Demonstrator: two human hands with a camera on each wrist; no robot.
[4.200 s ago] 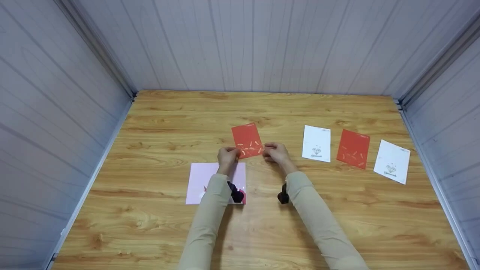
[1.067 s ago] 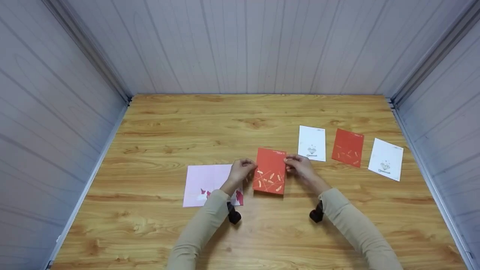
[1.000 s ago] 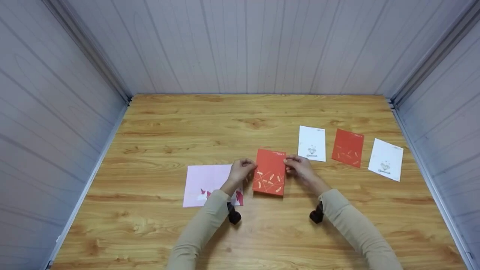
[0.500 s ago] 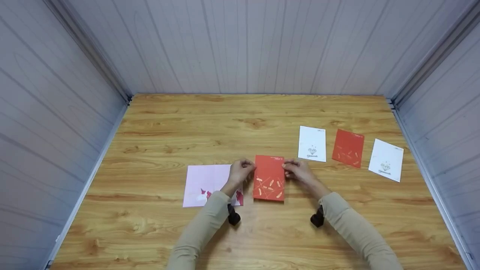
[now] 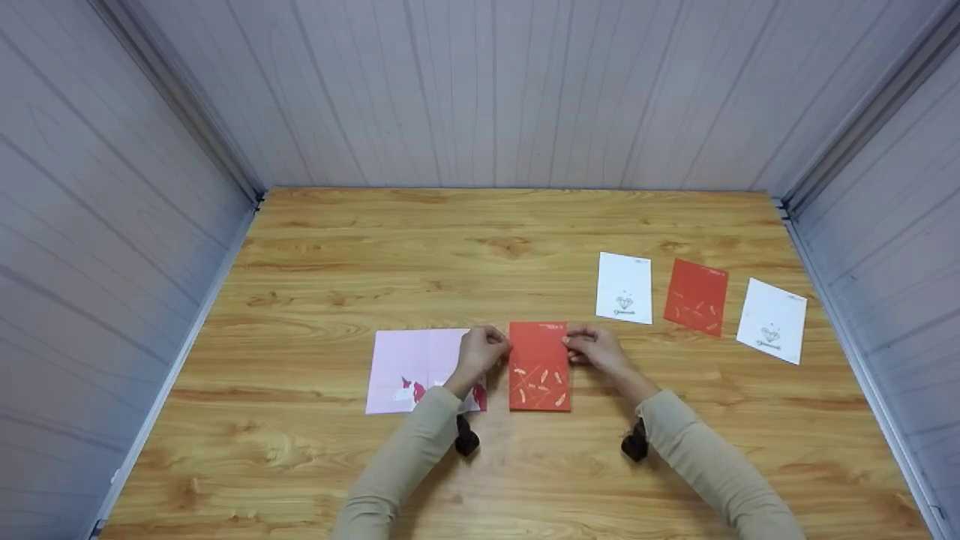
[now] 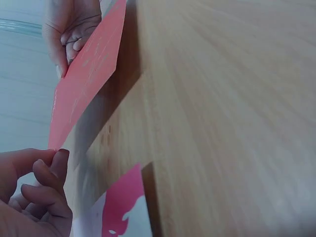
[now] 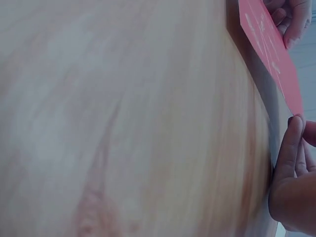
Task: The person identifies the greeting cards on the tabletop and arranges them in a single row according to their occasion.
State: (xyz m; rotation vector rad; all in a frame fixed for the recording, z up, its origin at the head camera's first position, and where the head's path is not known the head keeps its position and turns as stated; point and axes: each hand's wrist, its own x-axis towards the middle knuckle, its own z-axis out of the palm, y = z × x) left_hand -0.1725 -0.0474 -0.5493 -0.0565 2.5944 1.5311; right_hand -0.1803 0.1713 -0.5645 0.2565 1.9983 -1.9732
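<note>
A red card [image 5: 539, 367] with gold feather prints is held level between both hands in front of the person. My left hand [image 5: 478, 354] pinches its left edge between thumb and finger, while my right hand [image 5: 602, 352] pinches the right edge. The wrist views show the card [image 6: 91, 69] slightly raised, its shadow falling on the wood. Partly under the left hand and forearm lies a pink sheet [image 5: 405, 352] with a centre crease and a white and magenta figure.
To the right lie a white card [image 5: 624, 281] with a diamond print, another red card [image 5: 697, 292] and a second white card [image 5: 772, 319], side by side. Pale panelled walls [image 5: 487, 90] border the wooden table [image 5: 375, 240] at the back and sides.
Both hands moved the red card from farther back near the middle to the right of the pink sheet. Within the last second it came nearer the person and straightened. The other cards stay put.
</note>
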